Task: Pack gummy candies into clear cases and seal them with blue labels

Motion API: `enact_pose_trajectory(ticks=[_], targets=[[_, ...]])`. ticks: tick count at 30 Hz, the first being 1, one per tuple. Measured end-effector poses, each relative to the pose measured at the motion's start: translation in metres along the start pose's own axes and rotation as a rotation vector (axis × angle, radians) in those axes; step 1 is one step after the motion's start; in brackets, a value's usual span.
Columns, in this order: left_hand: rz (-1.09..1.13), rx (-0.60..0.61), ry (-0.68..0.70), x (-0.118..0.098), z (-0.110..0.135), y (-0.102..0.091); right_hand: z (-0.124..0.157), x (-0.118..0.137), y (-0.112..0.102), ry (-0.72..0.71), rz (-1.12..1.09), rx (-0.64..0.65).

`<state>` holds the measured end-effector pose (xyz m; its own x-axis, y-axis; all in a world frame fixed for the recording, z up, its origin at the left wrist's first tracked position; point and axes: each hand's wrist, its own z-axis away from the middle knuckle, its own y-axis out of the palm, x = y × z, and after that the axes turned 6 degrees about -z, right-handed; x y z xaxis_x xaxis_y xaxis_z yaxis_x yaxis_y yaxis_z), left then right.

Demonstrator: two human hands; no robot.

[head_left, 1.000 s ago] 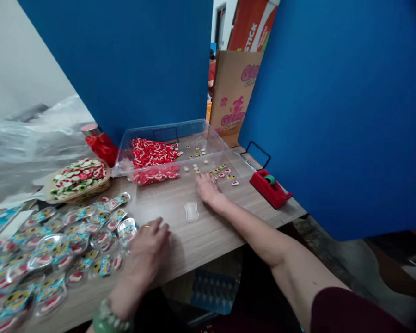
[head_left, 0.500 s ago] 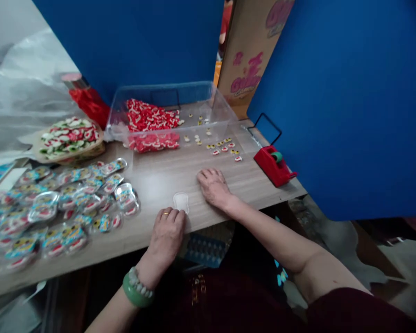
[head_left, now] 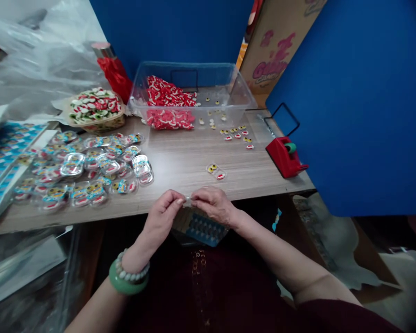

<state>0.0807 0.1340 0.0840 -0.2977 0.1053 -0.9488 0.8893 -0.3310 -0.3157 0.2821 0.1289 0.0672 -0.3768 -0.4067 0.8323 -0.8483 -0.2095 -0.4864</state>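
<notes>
My left hand (head_left: 162,213) and my right hand (head_left: 213,205) meet just past the table's front edge. Both pinch a small clear plastic shell (head_left: 187,200) between their fingertips. A yellow eye candy and a red lips candy (head_left: 216,171) lie side by side on the wooden table (head_left: 183,162), just beyond my right hand. Left of them spreads a heap of filled clear blister shells (head_left: 97,166). Several loose small candies (head_left: 236,134) lie farther back.
A clear tub (head_left: 242,95) with red candies stands at the back. A tray of red, green and white candies (head_left: 95,104) sits at its left. A red tape dispenser (head_left: 284,156) is at the right edge. Blue printed cards (head_left: 3,152) lie far left. Blue panels wall the table.
Both hands came back from the table top to the front edge and took up the clear shell. Two candies now lie where my right hand rested. The view tilted down.
</notes>
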Motion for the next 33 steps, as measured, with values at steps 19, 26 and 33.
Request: enact_pose_trajectory(ticks=[19, 26, 33], targets=[[0.408, 0.446, -0.621, 0.002, 0.0, 0.066, -0.023, -0.062, -0.048, 0.579, 0.559, -0.44], [0.566, 0.415, -0.751, 0.021, 0.006, 0.076, -0.027, -0.072, -0.056, 0.498, 0.222, -0.447], [0.674, 0.412, -0.742, 0.028, 0.001, 0.08, -0.031, -0.076, -0.061, 0.539, 0.462, -0.303]])
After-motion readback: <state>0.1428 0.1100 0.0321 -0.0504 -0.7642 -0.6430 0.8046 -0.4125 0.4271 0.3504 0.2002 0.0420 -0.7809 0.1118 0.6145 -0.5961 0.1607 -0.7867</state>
